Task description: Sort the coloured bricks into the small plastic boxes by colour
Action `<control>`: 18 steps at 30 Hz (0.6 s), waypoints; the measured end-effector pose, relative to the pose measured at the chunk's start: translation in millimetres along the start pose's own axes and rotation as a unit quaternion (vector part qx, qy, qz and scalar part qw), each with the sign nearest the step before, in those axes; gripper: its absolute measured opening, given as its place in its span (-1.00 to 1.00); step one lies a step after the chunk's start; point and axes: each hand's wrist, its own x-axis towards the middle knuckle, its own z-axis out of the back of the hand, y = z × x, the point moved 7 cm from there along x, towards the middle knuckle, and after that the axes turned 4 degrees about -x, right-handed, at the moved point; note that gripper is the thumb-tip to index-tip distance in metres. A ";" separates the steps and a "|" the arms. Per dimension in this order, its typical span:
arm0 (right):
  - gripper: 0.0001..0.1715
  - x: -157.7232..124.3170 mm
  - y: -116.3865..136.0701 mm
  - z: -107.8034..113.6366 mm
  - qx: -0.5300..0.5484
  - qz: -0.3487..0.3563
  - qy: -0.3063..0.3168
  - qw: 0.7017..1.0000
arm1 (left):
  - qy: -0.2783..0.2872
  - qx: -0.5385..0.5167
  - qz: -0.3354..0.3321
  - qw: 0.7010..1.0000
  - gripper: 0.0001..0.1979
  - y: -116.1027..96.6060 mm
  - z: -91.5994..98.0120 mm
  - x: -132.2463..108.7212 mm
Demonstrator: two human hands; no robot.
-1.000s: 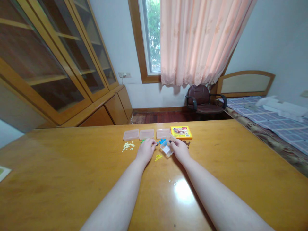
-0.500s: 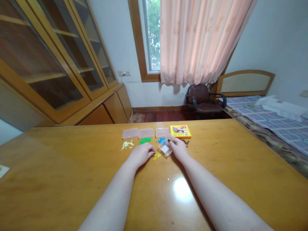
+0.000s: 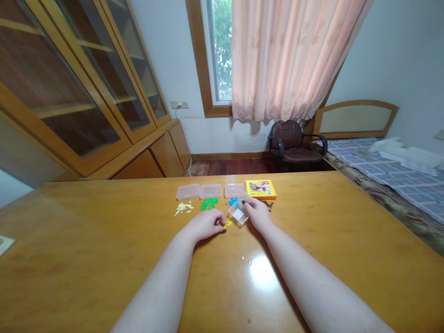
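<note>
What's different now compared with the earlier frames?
The left hand has drawn back nearer the camera, to the yellow pieces; whether it grips any is unclear. That uncovers the green pieces, mostly hidden a second ago. The right hand still holds the clear box; the yellow box stayed put.

Yellow box (image 3: pixel 261 189), dark and red print, too small to read

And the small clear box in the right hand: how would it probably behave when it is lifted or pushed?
The clear box is probably light, as the right hand holds it only at one side. It looks rather stiff, since its outline is squared, with no visible sagging. Its smooth-looking, see-through surface may be slightly slippery.
</note>
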 end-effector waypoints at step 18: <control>-0.65 -0.2 -2.2 -1.1 -0.013 0.001 -0.003 1.000 | -0.004 0.001 0.028 1.000 -0.86 4.6 -3.2 2.0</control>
